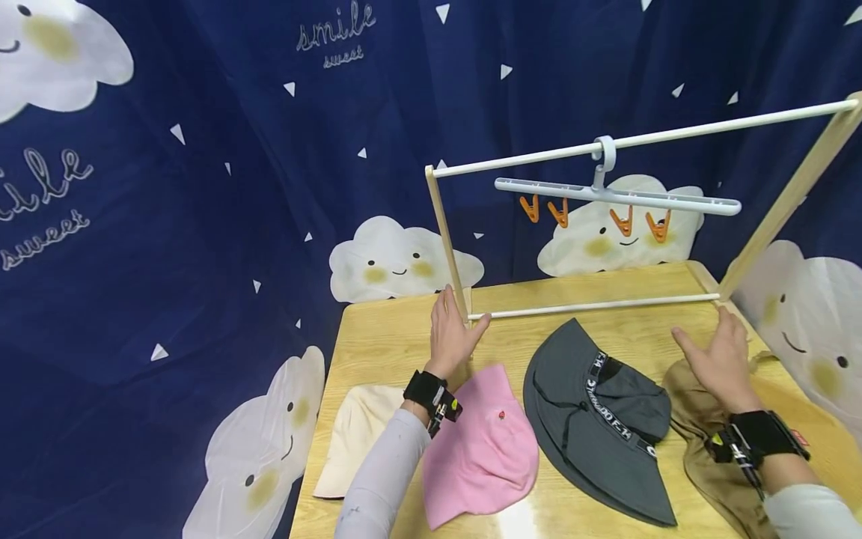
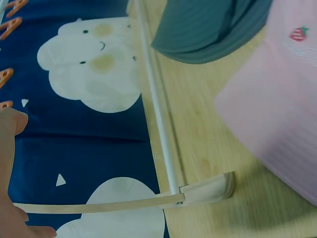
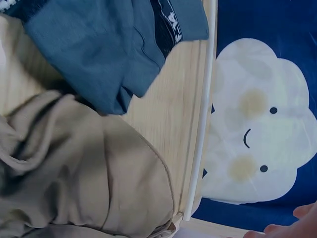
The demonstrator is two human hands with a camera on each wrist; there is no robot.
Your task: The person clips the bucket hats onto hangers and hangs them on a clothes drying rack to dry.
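Note:
My left hand [image 1: 453, 333] is held out with thumb and fingers spread, beside the left wooden post [image 1: 445, 232] of a small rack and overlapping its foot in the head view. Below that wrist lies a pink bucket hat [image 1: 481, 464] with a small strawberry motif. My right hand [image 1: 723, 367], also spread and holding nothing, is over a brown hat [image 1: 707, 468], near the foot of the right post [image 1: 788, 202]. Between the hands lies a dark grey bucket hat [image 1: 572, 427] with a lettered band and cord.
A pale hanger [image 1: 559, 188] with several orange clips [image 1: 557, 215] hangs from the rack's white top bar [image 1: 727, 128]. A cream hat [image 1: 357, 427] lies at the left of the wooden table [image 1: 377, 337], a yellow cloth item [image 1: 818, 427] at the right. Behind is a blue cloud-print curtain [image 1: 222, 224].

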